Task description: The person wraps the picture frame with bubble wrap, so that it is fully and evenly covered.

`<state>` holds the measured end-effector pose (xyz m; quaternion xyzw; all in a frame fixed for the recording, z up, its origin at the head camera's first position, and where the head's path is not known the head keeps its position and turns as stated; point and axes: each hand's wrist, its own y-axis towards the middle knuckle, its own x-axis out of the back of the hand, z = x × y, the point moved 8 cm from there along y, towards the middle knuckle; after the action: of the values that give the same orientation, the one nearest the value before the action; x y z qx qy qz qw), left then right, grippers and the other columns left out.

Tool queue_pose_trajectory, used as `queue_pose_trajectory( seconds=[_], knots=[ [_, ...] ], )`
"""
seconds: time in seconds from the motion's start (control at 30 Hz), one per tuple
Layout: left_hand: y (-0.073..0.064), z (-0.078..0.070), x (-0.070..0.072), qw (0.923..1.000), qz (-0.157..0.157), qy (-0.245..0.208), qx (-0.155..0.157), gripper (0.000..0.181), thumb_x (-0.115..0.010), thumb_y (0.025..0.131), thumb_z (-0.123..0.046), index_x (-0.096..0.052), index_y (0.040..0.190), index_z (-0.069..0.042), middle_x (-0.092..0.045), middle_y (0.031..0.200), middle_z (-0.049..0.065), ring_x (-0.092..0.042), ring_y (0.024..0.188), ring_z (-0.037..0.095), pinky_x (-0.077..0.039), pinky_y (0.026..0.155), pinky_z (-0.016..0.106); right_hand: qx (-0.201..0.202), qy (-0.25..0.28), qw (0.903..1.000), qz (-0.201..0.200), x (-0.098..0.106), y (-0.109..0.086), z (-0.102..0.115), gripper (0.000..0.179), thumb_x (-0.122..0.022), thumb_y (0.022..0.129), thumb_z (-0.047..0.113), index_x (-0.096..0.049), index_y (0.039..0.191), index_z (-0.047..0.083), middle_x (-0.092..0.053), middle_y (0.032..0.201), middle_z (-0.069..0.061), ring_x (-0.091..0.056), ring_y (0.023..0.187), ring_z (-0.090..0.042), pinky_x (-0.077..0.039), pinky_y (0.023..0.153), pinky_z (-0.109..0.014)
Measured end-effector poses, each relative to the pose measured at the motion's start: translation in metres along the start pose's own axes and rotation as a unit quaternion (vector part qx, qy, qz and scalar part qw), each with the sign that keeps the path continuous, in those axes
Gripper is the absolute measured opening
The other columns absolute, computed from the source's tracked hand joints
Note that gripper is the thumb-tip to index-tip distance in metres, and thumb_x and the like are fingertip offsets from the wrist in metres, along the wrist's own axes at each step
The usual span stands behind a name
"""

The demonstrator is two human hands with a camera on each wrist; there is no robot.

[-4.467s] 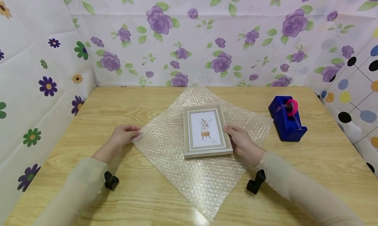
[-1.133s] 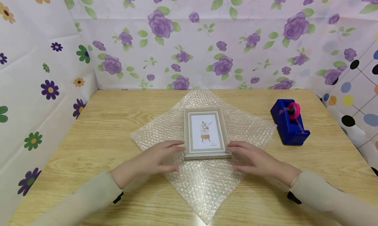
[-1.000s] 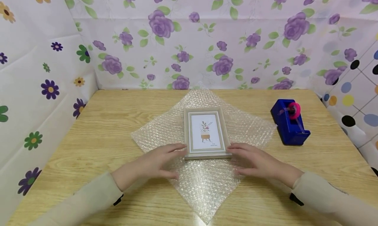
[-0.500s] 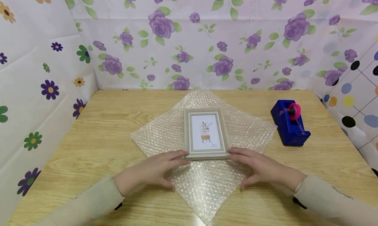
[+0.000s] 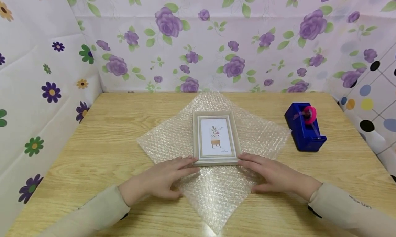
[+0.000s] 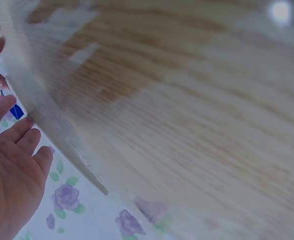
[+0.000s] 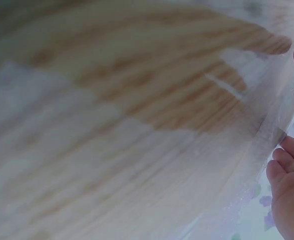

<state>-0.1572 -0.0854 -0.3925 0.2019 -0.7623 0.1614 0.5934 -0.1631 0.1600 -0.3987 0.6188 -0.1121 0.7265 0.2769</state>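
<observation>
A beige picture frame (image 5: pixel 217 158) lies face up on a sheet of bubble wrap (image 5: pixel 213 192), its print of a potted plant showing. The sheet is turned so one corner points toward me. My left hand (image 5: pixel 161 178) rests its fingertips at the frame's lower left corner, thumb spread apart. At the lower right corner, my right hand (image 5: pixel 275 173) touches the frame with extended fingers, its thumb down near the sheet's edge. Both wrist views show the hands from the palm side, with the left palm (image 6: pixel 11 175) and the right palm (image 7: pixel 292 200) uncurled.
A blue tape dispenser (image 5: pixel 306 130) with a pink-cored roll stands on the right, close to the bubble wrap's right corner. All of this sits on a wooden table (image 5: pixel 123 116). Flowered cloth (image 5: pixel 139 41) hangs behind it and at the left side.
Earlier my left hand held the wrap's left corner and my right hand held the frame's right side. Both hands then came to the frame's lower corners; over the last half second they barely move.
</observation>
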Motion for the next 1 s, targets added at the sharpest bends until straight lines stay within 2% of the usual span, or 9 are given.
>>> queue_pose_trajectory(
  seconds=[0.2, 0.37, 0.5, 0.6, 0.7, 0.87, 1.0],
  knots=[
    [0.001, 0.0, 0.004, 0.9993, -0.028, 0.006, -0.024, 0.074, -0.065, 0.076, -0.029, -0.042, 0.143, -0.007, -0.036, 0.151, 0.013, -0.036, 0.138, 0.03, -0.032, 0.113, 0.043, 0.034, -0.026, 0.9985, -0.034, 0.006, 0.001, 0.004, 0.073, -0.074, 0.079, 0.036, -0.046, 0.139, 0.006, -0.047, 0.143, -0.012, -0.048, 0.127, -0.027, -0.042, 0.104, -0.038],
    [0.004, 0.001, 0.008, 0.9986, -0.042, 0.023, -0.023, 0.065, -0.063, 0.081, -0.027, -0.046, 0.139, -0.003, -0.042, 0.147, 0.012, -0.043, 0.134, 0.031, -0.036, 0.11, 0.043, 0.058, -0.012, 0.9965, -0.059, 0.01, 0.004, 0.007, 0.063, -0.069, 0.084, 0.028, -0.046, 0.135, 0.001, -0.049, 0.139, -0.015, -0.05, 0.125, -0.029, -0.026, 0.114, -0.023],
    [0.007, 0.003, 0.012, 0.9987, -0.042, 0.024, -0.015, 0.058, -0.062, 0.086, -0.026, -0.05, 0.136, -0.001, -0.047, 0.144, 0.011, -0.047, 0.13, 0.029, -0.039, 0.108, 0.042, 0.059, 0.004, 0.9963, -0.062, 0.011, 0.006, 0.008, 0.056, -0.066, 0.087, 0.031, -0.049, 0.131, 0.001, -0.05, 0.138, -0.016, -0.05, 0.124, -0.031, -0.016, 0.116, -0.017],
    [0.009, 0.003, 0.013, 0.9987, -0.046, 0.018, -0.014, 0.053, -0.062, 0.087, -0.024, -0.052, 0.133, 0.0, -0.05, 0.141, 0.012, -0.05, 0.128, 0.029, -0.041, 0.106, 0.042, 0.047, 0.02, 0.997, -0.059, 0.011, 0.007, 0.008, 0.059, -0.069, 0.085, 0.037, -0.051, 0.129, 0.002, -0.05, 0.137, -0.017, -0.049, 0.124, -0.032, -0.015, 0.116, -0.016],
    [0.01, 0.004, 0.013, 0.9986, -0.052, 0.002, -0.007, 0.049, -0.06, 0.088, -0.022, -0.054, 0.132, 0.0, -0.052, 0.139, 0.012, -0.052, 0.126, 0.028, -0.043, 0.105, 0.041, 0.027, 0.032, 0.9975, -0.056, 0.011, 0.007, 0.007, 0.059, -0.072, 0.082, 0.038, -0.053, 0.127, 0.005, -0.051, 0.136, -0.015, -0.05, 0.124, -0.031, -0.024, 0.114, -0.02],
    [0.012, 0.005, 0.014, 0.9973, -0.059, -0.043, 0.006, 0.046, -0.058, 0.09, -0.022, -0.055, 0.131, -0.001, -0.053, 0.138, 0.013, -0.053, 0.125, 0.028, -0.043, 0.104, 0.041, 0.023, 0.045, 0.996, -0.073, 0.016, 0.01, 0.006, 0.037, -0.07, 0.086, 0.03, -0.061, 0.116, 0.009, -0.057, 0.128, -0.01, -0.055, 0.118, -0.026, -0.047, 0.099, -0.037],
    [0.014, 0.007, 0.017, 0.9948, -0.074, -0.069, 0.008, 0.046, -0.06, 0.09, -0.021, -0.055, 0.129, 0.002, -0.056, 0.134, 0.016, -0.055, 0.122, 0.03, -0.045, 0.102, 0.042, 0.034, 0.061, 0.994, -0.084, 0.021, 0.014, 0.006, 0.022, -0.069, 0.087, 0.023, -0.065, 0.105, 0.011, -0.061, 0.122, -0.009, -0.059, 0.112, -0.024, -0.053, 0.09, -0.041]
  ],
)
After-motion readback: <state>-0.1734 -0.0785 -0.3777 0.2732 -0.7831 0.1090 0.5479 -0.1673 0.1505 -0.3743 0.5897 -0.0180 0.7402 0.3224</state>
